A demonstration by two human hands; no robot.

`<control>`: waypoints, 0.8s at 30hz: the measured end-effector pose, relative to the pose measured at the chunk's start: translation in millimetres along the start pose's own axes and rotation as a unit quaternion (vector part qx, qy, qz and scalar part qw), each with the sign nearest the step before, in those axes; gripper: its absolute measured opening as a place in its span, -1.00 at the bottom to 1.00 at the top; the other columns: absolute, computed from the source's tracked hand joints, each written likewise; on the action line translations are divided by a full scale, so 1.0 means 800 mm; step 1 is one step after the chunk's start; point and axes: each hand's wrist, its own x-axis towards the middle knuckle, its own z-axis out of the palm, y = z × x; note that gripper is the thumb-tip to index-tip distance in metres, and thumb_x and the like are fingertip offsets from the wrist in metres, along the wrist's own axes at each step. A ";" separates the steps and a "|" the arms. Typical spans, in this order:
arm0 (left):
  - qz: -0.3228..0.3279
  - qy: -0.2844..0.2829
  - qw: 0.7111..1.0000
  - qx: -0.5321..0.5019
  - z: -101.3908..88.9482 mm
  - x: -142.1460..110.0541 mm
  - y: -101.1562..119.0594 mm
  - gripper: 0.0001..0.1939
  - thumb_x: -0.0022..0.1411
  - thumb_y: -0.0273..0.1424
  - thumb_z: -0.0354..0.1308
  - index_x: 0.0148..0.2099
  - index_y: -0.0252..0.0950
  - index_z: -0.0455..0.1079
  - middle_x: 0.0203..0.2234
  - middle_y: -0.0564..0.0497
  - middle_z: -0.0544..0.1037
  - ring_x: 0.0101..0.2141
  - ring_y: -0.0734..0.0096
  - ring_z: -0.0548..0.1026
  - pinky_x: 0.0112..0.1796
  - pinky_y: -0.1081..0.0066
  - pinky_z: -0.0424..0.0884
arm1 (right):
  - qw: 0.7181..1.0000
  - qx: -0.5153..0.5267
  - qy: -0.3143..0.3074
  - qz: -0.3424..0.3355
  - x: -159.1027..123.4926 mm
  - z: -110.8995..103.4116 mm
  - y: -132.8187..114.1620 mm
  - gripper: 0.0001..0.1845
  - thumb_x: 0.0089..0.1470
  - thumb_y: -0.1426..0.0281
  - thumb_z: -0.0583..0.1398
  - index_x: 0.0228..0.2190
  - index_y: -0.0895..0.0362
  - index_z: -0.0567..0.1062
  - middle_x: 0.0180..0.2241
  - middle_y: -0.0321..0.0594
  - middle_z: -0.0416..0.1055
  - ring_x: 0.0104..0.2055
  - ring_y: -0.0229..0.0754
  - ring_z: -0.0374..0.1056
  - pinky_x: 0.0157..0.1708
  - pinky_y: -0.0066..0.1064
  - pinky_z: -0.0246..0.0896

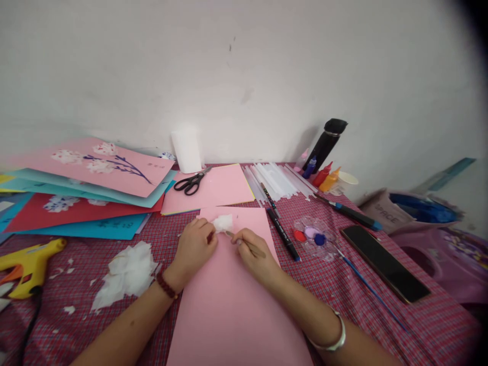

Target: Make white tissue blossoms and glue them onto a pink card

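Note:
A small piece of white tissue paper (223,222) lies near the top of a long pink sheet of paper (229,305). My left hand (194,246) rests at its left side, fingers curled and closed on the tissue's edge. In my right hand (257,259) is a thin brownish stick (255,249), pinched between thumb and fingers. Its tip touches or nearly touches the tissue's lower edge; I cannot tell which. To the left lies a loose pile of white tissue squares (127,274).
Left are a yellow glue gun (32,267) and flower-decorated cards (125,168). Scissors (189,183) lie on pink paper behind. Glue sticks (272,180), a black marker (282,234), paint palette (312,235), paintbrush (369,284), phone (385,262) and paint bottles (322,174) stand or lie right.

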 end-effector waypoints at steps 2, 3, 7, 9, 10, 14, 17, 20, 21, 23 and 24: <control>-0.003 0.000 1.000 -0.004 -0.001 -0.001 0.000 -0.89 0.07 -0.53 0.03 -0.48 -0.26 0.27 -0.48 0.00 0.38 -0.36 0.30 0.33 -0.28 0.31 0.27 | 1.000 0.008 0.000 0.008 0.000 0.000 -0.001 -0.82 0.08 0.50 -0.01 -0.39 0.09 0.37 -0.49 -0.33 0.29 -0.39 -0.25 0.26 -0.37 -0.45 0.15; -0.004 -0.001 1.000 -0.009 -0.002 -0.001 0.000 -0.90 0.06 -0.53 0.03 -0.47 -0.27 0.28 -0.48 0.00 0.39 -0.36 0.30 0.33 -0.27 0.31 0.27 | 1.000 0.012 0.001 0.012 0.000 0.000 -0.001 -0.82 0.08 0.50 -0.01 -0.40 0.09 0.38 -0.49 -0.33 0.29 -0.39 -0.25 0.26 -0.37 -0.45 0.15; -0.016 -0.001 0.999 -0.045 -0.002 -0.001 -0.003 -0.86 0.01 -0.57 0.03 -0.38 -0.27 0.35 -0.43 0.00 0.42 -0.31 0.30 0.36 -0.24 0.31 0.29 | 0.999 0.032 0.004 0.029 0.001 -0.001 -0.003 -0.82 0.06 0.51 0.00 -0.41 0.10 0.38 -0.52 -0.34 0.30 -0.43 -0.27 0.26 -0.40 -0.46 0.14; -0.037 0.004 0.997 -0.064 -0.001 -0.001 -0.004 -0.84 0.00 -0.58 0.01 -0.36 -0.27 0.36 -0.42 -0.01 0.43 -0.30 0.30 0.37 -0.24 0.32 0.29 | 0.999 0.037 0.013 0.037 0.001 -0.002 -0.005 -0.82 0.04 0.52 -0.01 -0.42 0.10 0.38 -0.53 -0.35 0.29 -0.45 -0.27 0.25 -0.42 -0.47 0.13; -0.053 0.011 0.996 -0.073 -0.001 -0.001 -0.005 -0.84 0.01 -0.57 0.01 -0.36 -0.28 0.35 -0.41 -0.01 0.44 -0.29 0.31 0.37 -0.24 0.32 0.30 | 0.998 0.036 0.020 0.042 0.000 -0.003 -0.006 -0.82 0.04 0.52 -0.01 -0.43 0.11 0.37 -0.54 -0.35 0.29 -0.45 -0.27 0.25 -0.43 -0.47 0.13; -0.109 0.019 0.989 -0.099 0.004 -0.001 -0.007 -0.84 0.06 -0.49 0.03 -0.25 -0.27 0.33 -0.37 0.00 0.45 -0.29 0.30 0.39 -0.25 0.32 0.31 | 0.997 0.028 0.037 0.059 -0.003 -0.004 -0.015 -0.82 0.02 0.52 0.00 -0.48 0.12 0.37 -0.57 -0.34 0.29 -0.46 -0.26 0.25 -0.44 -0.48 0.11; -0.099 0.007 0.989 -0.108 0.005 -0.001 -0.008 -0.82 0.05 -0.50 0.04 -0.23 -0.28 0.31 -0.37 0.00 0.44 -0.29 0.30 0.40 -0.24 0.31 0.32 | 0.997 0.031 0.028 0.059 -0.005 -0.004 -0.019 -0.82 0.00 0.52 0.00 -0.49 0.13 0.37 -0.57 -0.34 0.29 -0.46 -0.27 0.24 -0.45 -0.48 0.11; -0.067 0.014 0.992 -0.111 0.003 -0.001 -0.006 -0.79 0.01 -0.55 0.03 -0.25 -0.29 0.31 -0.37 -0.02 0.44 -0.27 0.29 0.39 -0.23 0.30 0.32 | 0.998 0.036 0.023 0.056 -0.006 -0.003 -0.016 -0.82 0.00 0.52 0.00 -0.49 0.13 0.38 -0.57 -0.34 0.29 -0.47 -0.28 0.24 -0.45 -0.48 0.10; -0.049 0.019 0.993 -0.106 0.001 -0.001 -0.005 -0.78 0.00 -0.56 0.03 -0.24 -0.29 0.33 -0.35 -0.02 0.43 -0.26 0.28 0.38 -0.21 0.29 0.31 | 0.998 0.038 0.021 0.054 -0.006 -0.002 -0.014 -0.82 0.00 0.52 0.00 -0.48 0.13 0.39 -0.56 -0.34 0.29 -0.47 -0.28 0.23 -0.46 -0.49 0.09; -0.003 0.019 0.996 -0.092 -0.001 0.000 -0.002 -0.74 0.02 -0.57 0.04 -0.21 -0.28 0.37 -0.30 -0.04 0.43 -0.21 0.26 0.36 -0.17 0.27 0.29 | 0.998 0.042 0.013 0.050 -0.006 -0.002 -0.011 -0.81 0.00 0.51 0.00 -0.48 0.13 0.39 -0.56 -0.34 0.29 -0.47 -0.29 0.23 -0.46 -0.49 0.09; 0.021 0.016 0.996 -0.086 -0.002 0.001 0.000 -0.73 0.03 -0.57 0.04 -0.20 -0.26 0.39 -0.27 -0.04 0.42 -0.19 0.26 0.35 -0.16 0.27 0.28 | 0.998 0.045 0.010 0.047 -0.006 -0.002 -0.010 -0.81 0.00 0.51 0.00 -0.48 0.13 0.39 -0.56 -0.34 0.29 -0.48 -0.29 0.23 -0.46 -0.49 0.09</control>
